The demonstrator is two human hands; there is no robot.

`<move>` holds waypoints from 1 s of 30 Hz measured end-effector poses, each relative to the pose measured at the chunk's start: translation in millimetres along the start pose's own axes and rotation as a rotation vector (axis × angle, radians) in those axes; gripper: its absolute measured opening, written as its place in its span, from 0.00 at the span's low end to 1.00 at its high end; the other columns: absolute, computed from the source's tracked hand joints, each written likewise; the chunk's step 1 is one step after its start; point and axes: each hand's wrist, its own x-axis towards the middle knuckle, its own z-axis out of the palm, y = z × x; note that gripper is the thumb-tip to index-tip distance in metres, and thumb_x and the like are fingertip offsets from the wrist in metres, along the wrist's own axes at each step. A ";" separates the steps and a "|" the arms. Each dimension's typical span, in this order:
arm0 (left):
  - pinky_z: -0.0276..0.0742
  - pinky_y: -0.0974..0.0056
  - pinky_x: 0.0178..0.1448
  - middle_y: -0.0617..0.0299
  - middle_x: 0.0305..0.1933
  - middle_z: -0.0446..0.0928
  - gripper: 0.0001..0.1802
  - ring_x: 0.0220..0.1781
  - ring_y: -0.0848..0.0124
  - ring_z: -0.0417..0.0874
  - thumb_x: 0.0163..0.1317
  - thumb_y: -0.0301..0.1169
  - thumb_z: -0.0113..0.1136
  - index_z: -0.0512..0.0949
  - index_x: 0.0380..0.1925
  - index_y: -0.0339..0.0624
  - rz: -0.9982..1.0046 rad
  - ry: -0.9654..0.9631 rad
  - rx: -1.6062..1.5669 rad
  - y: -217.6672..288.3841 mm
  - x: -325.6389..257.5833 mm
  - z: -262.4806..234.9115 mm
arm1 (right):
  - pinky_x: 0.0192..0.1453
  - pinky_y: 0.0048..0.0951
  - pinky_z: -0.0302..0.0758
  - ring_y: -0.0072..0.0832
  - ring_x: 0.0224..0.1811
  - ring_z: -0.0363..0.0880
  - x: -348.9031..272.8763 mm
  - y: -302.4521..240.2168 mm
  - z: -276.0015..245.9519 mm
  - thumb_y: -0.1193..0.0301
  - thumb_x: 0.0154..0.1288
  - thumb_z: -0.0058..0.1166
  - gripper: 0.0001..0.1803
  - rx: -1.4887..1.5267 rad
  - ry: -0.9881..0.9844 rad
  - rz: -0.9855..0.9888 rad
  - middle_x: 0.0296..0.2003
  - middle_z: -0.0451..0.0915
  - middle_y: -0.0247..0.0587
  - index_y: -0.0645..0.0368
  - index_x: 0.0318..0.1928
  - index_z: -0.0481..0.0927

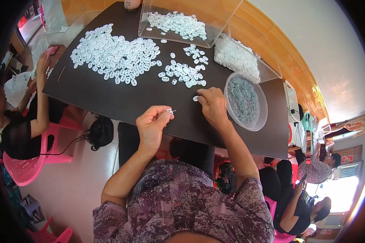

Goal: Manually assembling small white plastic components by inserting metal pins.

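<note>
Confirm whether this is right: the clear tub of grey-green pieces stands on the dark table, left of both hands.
Only the side is wrong: in the head view, the clear tub of grey-green pieces stands on the dark table, to the right of both the left hand and the right hand.

bright opening [340, 189] glares lower right; edges fisheye-bent, corners black

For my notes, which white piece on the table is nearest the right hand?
The lone oval piece by the right hand; the heaped pieces lie farther away.
</note>
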 end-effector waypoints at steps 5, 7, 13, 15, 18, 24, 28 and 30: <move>0.68 0.77 0.35 0.63 0.31 0.78 0.07 0.32 0.81 0.76 0.59 0.23 0.58 0.78 0.37 0.33 0.020 -0.017 -0.023 -1.2 -0.2 1.0 | 0.40 0.38 0.68 0.39 0.35 0.72 -4.4 -6.7 -0.1 0.77 0.48 0.60 0.09 -0.040 -0.031 0.004 0.27 0.74 0.41 0.57 0.34 0.80; 0.68 0.77 0.36 0.63 0.31 0.78 0.07 0.32 0.81 0.76 0.59 0.23 0.58 0.78 0.37 0.33 0.013 -0.016 -0.014 -0.3 -0.7 0.2 | 0.40 0.38 0.68 0.39 0.35 0.72 -4.4 -6.4 0.0 0.77 0.48 0.60 0.09 -0.069 -0.045 0.003 0.26 0.74 0.41 0.57 0.34 0.80; 0.69 0.76 0.35 0.62 0.31 0.79 0.07 0.31 0.80 0.76 0.60 0.25 0.59 0.79 0.36 0.33 0.008 -0.004 0.006 2.1 -0.5 1.0 | 0.35 0.31 0.69 0.31 0.30 0.73 -11.0 -10.6 -2.4 0.79 0.49 0.59 0.07 0.045 -0.017 -0.011 0.24 0.75 0.36 0.60 0.32 0.78; 0.69 0.76 0.34 0.61 0.30 0.80 0.08 0.30 0.79 0.76 0.60 0.27 0.59 0.79 0.36 0.33 0.001 0.004 0.020 4.1 -0.2 0.3 | 0.33 0.26 0.70 0.25 0.27 0.72 -14.1 -20.7 -5.7 0.80 0.51 0.59 0.07 0.504 -0.184 0.393 0.24 0.74 0.36 0.61 0.33 0.78; 0.68 0.75 0.34 0.61 0.30 0.79 0.07 0.30 0.79 0.76 0.60 0.26 0.59 0.79 0.36 0.33 -0.008 0.007 0.024 8.2 -1.2 1.4 | 0.35 0.18 0.70 0.15 0.28 0.72 -13.4 -39.8 -12.4 0.80 0.54 0.58 0.06 0.772 -0.174 0.453 0.26 0.77 0.32 0.64 0.34 0.77; 0.67 0.77 0.33 0.64 0.31 0.79 0.06 0.31 0.81 0.76 0.60 0.24 0.57 0.78 0.36 0.34 0.042 0.040 -0.031 18.1 -2.6 7.7 | 0.35 0.15 0.68 0.14 0.29 0.72 -14.6 -52.8 -15.8 0.78 0.58 0.56 0.07 1.043 -0.349 0.496 0.29 0.78 0.31 0.64 0.38 0.78; 0.67 0.77 0.33 0.64 0.30 0.79 0.06 0.31 0.81 0.76 0.60 0.24 0.57 0.78 0.35 0.34 0.025 0.053 -0.024 20.0 -3.8 7.8 | 0.34 0.15 0.68 0.15 0.30 0.73 -15.3 -58.5 -13.7 0.76 0.59 0.56 0.10 1.181 -0.421 0.559 0.30 0.79 0.34 0.65 0.42 0.77; 0.67 0.77 0.33 0.64 0.30 0.79 0.06 0.31 0.81 0.76 0.60 0.25 0.57 0.78 0.35 0.34 0.004 0.063 -0.027 20.0 -5.4 6.2 | 0.34 0.15 0.69 0.16 0.29 0.74 -13.1 -59.5 -14.0 0.75 0.60 0.56 0.11 1.276 -0.395 0.635 0.30 0.79 0.36 0.65 0.43 0.76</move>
